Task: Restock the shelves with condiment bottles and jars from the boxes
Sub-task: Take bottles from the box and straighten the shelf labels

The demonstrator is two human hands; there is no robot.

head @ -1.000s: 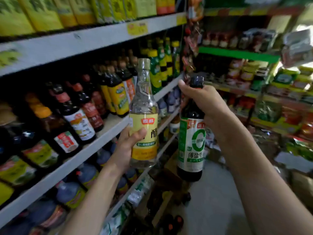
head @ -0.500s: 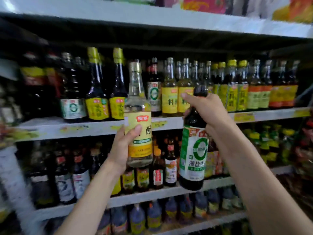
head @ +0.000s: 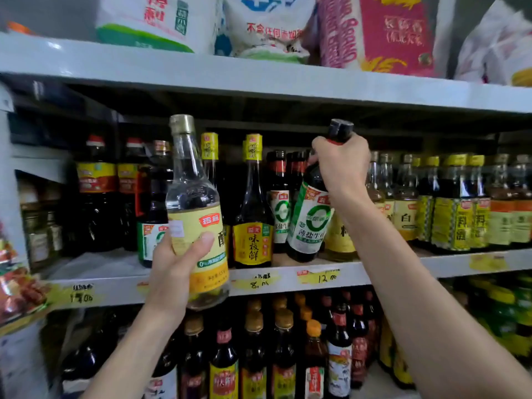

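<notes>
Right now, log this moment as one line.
left hand: holds clear bottle, unplaced | right hand: grips dark bottle neck, tilted, base at middle shelf | step: placing

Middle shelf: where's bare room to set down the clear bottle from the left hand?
Free: the bare strip of middle shelf front left, before the red-capped dark bottles, left of the clear bottle in the left hand. Crowded: from the right hand and its dark bottle rightward, yellow-capped bottles stand tight to the edge.

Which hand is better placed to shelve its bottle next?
Right. The right hand grips the green-label bottle by its neck, tilted, base over the shelf beside a matching bottle. The left hand holds the clear bottle in front of the shelf edge.
</notes>
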